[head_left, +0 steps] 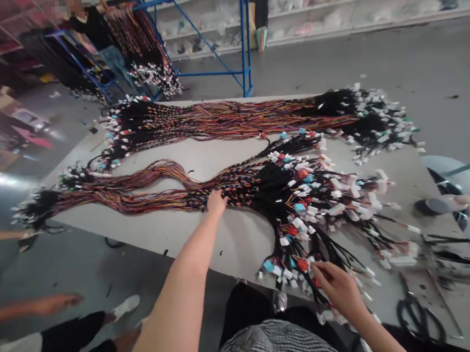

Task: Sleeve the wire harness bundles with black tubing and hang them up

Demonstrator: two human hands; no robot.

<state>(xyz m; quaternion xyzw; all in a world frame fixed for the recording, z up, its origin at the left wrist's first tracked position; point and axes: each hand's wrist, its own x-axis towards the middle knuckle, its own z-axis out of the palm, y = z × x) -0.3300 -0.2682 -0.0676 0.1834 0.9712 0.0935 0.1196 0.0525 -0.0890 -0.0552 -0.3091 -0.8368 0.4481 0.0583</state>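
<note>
A thick bundle of wire harnesses [168,199] lies lengthwise on the near half of the table, its colored wires wrapped in black sleeving toward the right. My left hand [217,203] is closed over the near side of this bundle, around its middle; the fingertips are partly hidden among the wires. At the bundle's right end, white, red and blue connectors [299,208] fan out and hang toward the near table edge. My right hand [339,286] is beside the lowest connectors, fingers drawn together in a pinch; what lies between them is too small to make out.
A second harness bundle [247,116] lies along the far side of the table [239,240]. Black-handled scissors [420,318] rest at the lower right. A blue rack [246,46] with hanging harnesses stands behind. Another person's arm [35,307] reaches in from the left.
</note>
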